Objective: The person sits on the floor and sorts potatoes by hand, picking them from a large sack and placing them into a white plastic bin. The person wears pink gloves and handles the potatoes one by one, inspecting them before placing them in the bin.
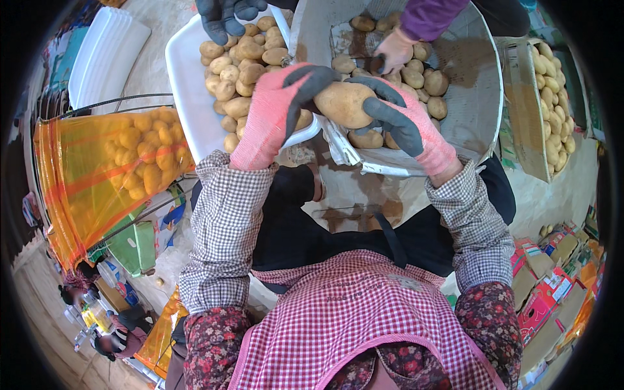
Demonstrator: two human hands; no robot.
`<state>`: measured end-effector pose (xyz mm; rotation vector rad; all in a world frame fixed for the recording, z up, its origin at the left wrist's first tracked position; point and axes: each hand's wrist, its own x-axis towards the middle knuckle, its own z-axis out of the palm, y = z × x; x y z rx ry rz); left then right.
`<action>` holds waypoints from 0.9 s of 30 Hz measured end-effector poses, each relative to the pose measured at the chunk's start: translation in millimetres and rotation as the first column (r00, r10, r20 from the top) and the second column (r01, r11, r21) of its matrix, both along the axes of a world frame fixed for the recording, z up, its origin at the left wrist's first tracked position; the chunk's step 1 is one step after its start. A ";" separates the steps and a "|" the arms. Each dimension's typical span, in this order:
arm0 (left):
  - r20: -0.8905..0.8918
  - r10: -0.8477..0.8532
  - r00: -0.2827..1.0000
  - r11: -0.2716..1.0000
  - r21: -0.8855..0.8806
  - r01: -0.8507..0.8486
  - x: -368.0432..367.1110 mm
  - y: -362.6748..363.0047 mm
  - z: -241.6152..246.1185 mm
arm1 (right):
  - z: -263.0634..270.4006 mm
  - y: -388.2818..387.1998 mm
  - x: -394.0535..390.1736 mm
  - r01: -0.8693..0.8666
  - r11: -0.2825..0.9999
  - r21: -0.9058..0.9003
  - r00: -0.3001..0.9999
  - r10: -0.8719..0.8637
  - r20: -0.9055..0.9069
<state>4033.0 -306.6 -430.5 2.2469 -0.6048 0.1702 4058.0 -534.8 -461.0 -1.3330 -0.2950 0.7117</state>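
Observation:
My right hand (409, 122), in a pink glove with grey coated fingers, grips a large potato (345, 105) over the near rim of a cardboard bin (468, 53) of potatoes. My left hand (287, 102), gloved alike, is bent beside the potato's left end; its fingertips are over the top of that end, and whether it holds anything is not clear. Left of the bin, partly behind my left hand, a white plastic tub (187, 73) holds many potatoes (248, 48).
A co-worker's gloved hand (395, 51) reaches into the bin; another grey-gloved hand (229, 19) hovers over the tub. An orange mesh bag (73, 170) of potatoes hangs on a frame at left. A cardboard box (524, 112) of potatoes stands at right, stacked white tubs (107, 53) upper left.

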 end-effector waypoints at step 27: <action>-0.618 0.104 0.779 0.825 -0.384 -0.414 1.2 -36.2 32.1 | -217.2 -83.2 116.7 0.280 0.110 -0.954 0.862 0.409 0.300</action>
